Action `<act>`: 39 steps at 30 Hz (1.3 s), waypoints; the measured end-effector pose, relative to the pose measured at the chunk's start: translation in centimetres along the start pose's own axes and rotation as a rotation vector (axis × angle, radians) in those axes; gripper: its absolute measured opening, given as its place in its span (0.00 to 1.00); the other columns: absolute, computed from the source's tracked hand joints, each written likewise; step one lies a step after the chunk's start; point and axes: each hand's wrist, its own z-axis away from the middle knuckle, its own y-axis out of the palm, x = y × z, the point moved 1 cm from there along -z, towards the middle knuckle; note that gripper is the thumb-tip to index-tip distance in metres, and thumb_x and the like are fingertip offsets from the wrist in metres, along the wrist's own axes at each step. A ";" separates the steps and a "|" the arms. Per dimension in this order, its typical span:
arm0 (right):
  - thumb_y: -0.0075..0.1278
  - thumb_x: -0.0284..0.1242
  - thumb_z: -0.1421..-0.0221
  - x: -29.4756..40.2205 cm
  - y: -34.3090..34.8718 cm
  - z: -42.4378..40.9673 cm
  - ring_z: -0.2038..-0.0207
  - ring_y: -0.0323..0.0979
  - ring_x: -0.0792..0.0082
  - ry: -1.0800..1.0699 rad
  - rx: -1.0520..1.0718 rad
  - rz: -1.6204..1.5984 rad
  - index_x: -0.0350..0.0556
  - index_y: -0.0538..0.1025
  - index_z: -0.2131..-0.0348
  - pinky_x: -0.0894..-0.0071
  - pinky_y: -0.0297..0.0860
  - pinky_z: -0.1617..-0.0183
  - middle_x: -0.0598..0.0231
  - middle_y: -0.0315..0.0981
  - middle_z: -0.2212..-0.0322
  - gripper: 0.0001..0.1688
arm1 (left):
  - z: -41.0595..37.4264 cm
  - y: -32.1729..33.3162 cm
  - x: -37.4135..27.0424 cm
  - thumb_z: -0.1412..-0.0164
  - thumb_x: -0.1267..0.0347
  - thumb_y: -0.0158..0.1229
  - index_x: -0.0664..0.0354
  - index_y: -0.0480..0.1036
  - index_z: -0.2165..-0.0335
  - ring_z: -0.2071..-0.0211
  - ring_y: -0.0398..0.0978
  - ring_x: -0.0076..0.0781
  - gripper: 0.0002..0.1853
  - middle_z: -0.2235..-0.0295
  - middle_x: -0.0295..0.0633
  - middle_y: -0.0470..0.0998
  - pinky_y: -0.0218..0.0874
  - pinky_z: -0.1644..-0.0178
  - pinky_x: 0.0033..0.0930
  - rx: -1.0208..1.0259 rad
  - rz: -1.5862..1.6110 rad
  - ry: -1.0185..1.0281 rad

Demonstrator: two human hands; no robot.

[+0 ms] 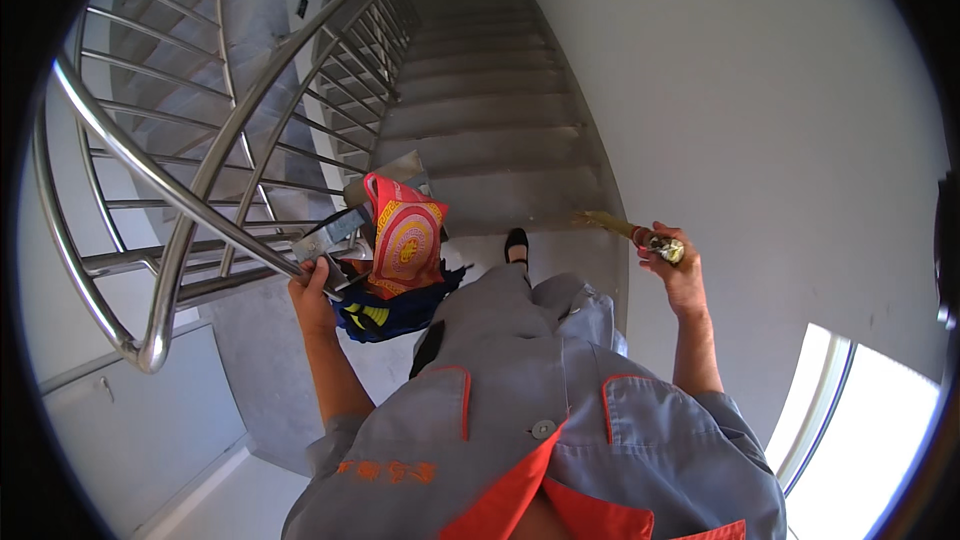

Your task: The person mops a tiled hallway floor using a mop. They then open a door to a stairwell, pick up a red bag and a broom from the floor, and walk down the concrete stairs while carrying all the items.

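Observation:
My left hand [311,289] is closed around the edge of a grey metal piece [330,236], close to the lower end of the stair rail in the picture. Beside it is a red bag [409,247] with a round yellow pattern. Dark blue fabric [405,319] with yellow-green stripes bulges out below the bag. A flat tan-grey panel [405,165] shows behind; whether all these hang from the hand cannot be told. Over on the right, my right hand [679,270] grips a short yellowish straw hand broom [611,223], its bound end at my fingers and its frayed tip pointing left.
A concrete staircase [480,112] leads away ahead, and one dark shoe [516,246] is on the floor before it. Stainless steel railings [247,105] curve along the left. A plain wall [735,127] borders the right, with a bright window [862,412] low down.

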 end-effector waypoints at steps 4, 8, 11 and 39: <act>0.54 0.35 0.53 2.4 0.9 -2.6 0.57 0.65 0.62 -0.030 0.238 -0.289 0.36 0.69 0.62 0.61 0.62 0.51 0.55 0.62 0.54 0.23 | -0.8 0.2 -0.7 0.47 0.58 0.56 0.66 0.71 0.70 0.74 0.65 0.20 0.18 0.75 0.33 0.71 0.56 0.69 0.22 -0.257 0.084 -0.073; 0.44 0.37 0.46 1.9 0.0 -9.0 0.62 0.66 0.59 0.233 0.175 -0.438 0.36 0.72 0.72 0.60 0.66 0.57 0.54 0.66 0.60 0.19 | -1.6 1.0 0.1 0.48 0.57 0.57 0.68 0.71 0.68 0.75 0.64 0.19 0.20 0.76 0.32 0.70 0.56 0.72 0.22 -0.487 0.104 -0.004; 0.45 0.35 0.46 -0.7 -2.8 -14.3 0.65 0.68 0.61 0.244 0.068 -0.333 0.36 0.72 0.77 0.61 0.69 0.63 0.54 0.69 0.65 0.17 | -2.7 0.3 1.6 0.51 0.56 0.60 0.67 0.73 0.73 0.79 0.61 0.18 0.20 0.80 0.31 0.69 0.51 0.78 0.22 -0.590 0.033 -0.017; 0.54 0.24 0.64 -23.7 -4.0 -8.3 0.88 0.62 0.71 0.485 -0.535 0.421 0.35 0.70 0.84 0.69 0.58 0.85 0.62 0.66 0.89 0.08 | -14.2 7.8 16.6 0.49 0.60 0.58 0.63 0.71 0.79 0.78 0.63 0.23 0.16 0.78 0.35 0.70 0.57 0.71 0.25 -0.200 0.304 0.052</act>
